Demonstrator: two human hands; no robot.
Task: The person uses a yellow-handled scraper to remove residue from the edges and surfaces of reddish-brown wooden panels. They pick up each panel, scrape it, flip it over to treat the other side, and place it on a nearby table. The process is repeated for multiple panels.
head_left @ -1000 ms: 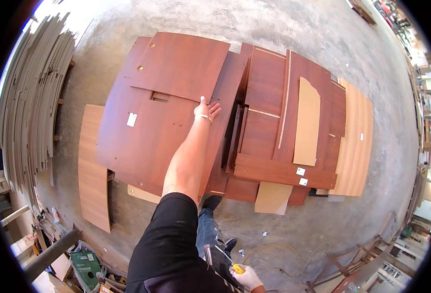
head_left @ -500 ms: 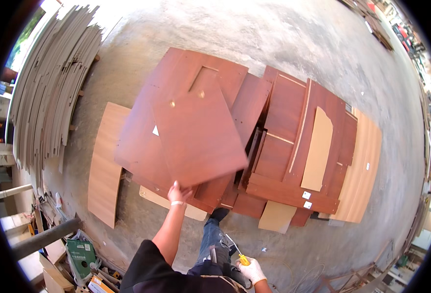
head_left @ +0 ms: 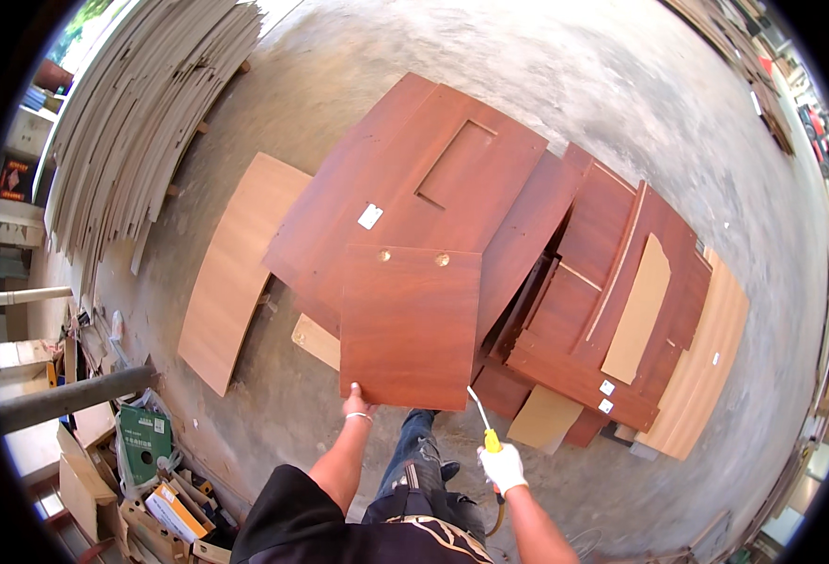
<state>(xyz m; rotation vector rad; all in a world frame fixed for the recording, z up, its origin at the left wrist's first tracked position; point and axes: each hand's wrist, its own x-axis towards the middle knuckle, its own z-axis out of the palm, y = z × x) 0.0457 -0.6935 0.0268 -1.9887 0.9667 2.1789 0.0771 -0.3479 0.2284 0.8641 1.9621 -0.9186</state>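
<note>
My bare left hand (head_left: 357,402) grips the lower left corner of a reddish-brown cabinet door panel (head_left: 410,329), thumb on its face. Two round, pale hinge holes show near the panel's far edge. Its far part overlaps a stack of larger reddish-brown boards (head_left: 490,179); its near edge is over my leg. My right hand (head_left: 502,467), in a white glove, is closed round the yellow handle of an air blow gun (head_left: 492,440). The gun's thin metal nozzle points up toward the panel's lower right corner. A hose trails below that hand.
More reddish-brown boards (head_left: 602,310) lie to the right, with a tan offcut (head_left: 638,310) on top. Light wood panels (head_left: 236,273) rest on the concrete floor at left. Long grey strips (head_left: 142,122) are piled far left. A grey pipe (head_left: 76,399) juts in above boxes and scraps.
The door panel has turned upright to me and come nearer, off the stack's middle. My right hand has raised the blow gun toward the panel's near corner. The view has shifted.
</note>
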